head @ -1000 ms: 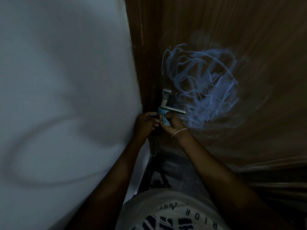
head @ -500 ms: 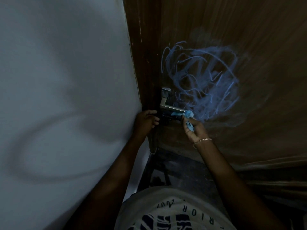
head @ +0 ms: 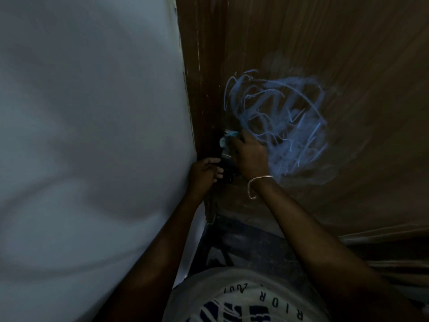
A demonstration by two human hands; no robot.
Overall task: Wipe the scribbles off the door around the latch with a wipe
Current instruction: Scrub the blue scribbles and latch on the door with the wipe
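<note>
Blue scribbles [head: 281,126] cover the brown wooden door [head: 348,54] to the right of the metal latch handle [head: 226,155]. My right hand [head: 249,156] grips a pale blue wipe [head: 229,134] and presses it on the door just above the latch, at the left edge of the scribbles; most of the handle is hidden behind this hand. My left hand [head: 205,170] holds the door's edge by the latch, fingers curled round it. A thin bangle [head: 257,184] sits on my right wrist.
A white wall [head: 92,135] fills the left half of the view and meets the dark door frame [head: 197,77]. Dark floor [head: 243,247] shows below the door, above my white printed shirt [head: 232,298].
My right hand has carried the wipe from below the latch handle, out to its right, then up to the door above the latch. My left hand has stayed at the door edge.
</note>
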